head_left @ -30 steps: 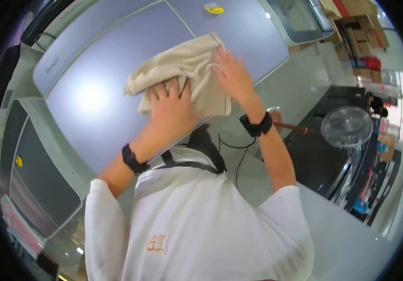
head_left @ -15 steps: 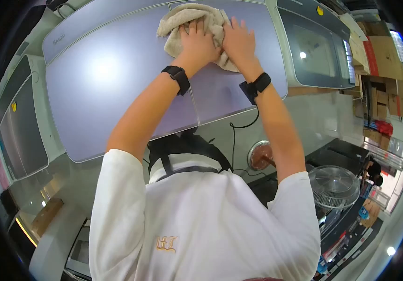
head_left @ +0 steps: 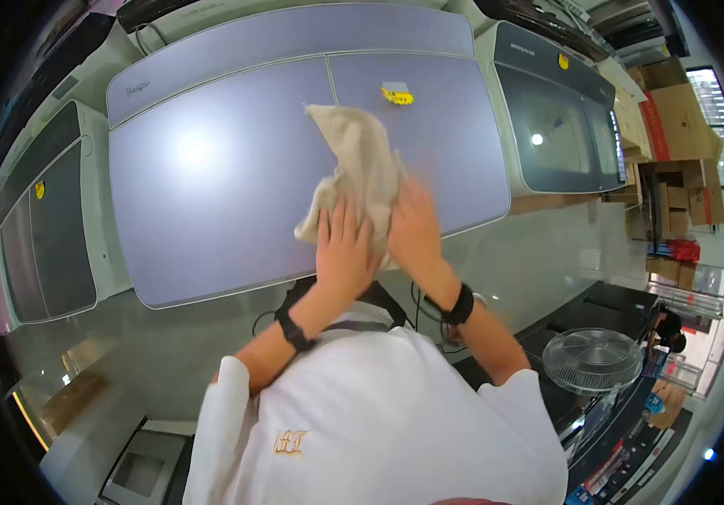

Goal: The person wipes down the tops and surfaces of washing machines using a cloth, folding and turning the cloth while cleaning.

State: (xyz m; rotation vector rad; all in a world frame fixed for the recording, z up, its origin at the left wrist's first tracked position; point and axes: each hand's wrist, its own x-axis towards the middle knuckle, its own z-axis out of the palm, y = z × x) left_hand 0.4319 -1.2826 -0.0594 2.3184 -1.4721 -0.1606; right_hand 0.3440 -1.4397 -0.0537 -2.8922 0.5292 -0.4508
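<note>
A crumpled beige cloth (head_left: 360,151) lies on the pale lavender panel (head_left: 236,194) of a large appliance, its far end trailing away from me. Near the panel's front edge, my left hand (head_left: 347,252) presses on the cloth with its fingers stretched out flat. My right hand (head_left: 415,231) is against the cloth's right side, fingers extended and their tips blurred by motion. Part of the cloth is hidden under both hands. Dark bands circle both my wrists. A yellow tag (head_left: 397,94) is stuck on the panel beyond the cloth.
A grey-lidded appliance (head_left: 559,118) stands close on the right, another (head_left: 46,219) on the left; both carry yellow tags. Cardboard boxes (head_left: 683,118) are stacked at the far right. A fan (head_left: 593,360) stands at the lower right. Dark cables hang near my waist.
Both hands have drawn the cloth from the panel's far part toward its front edge, near my body. The cloth is now stretched longer, and the yellow tag is uncovered.
</note>
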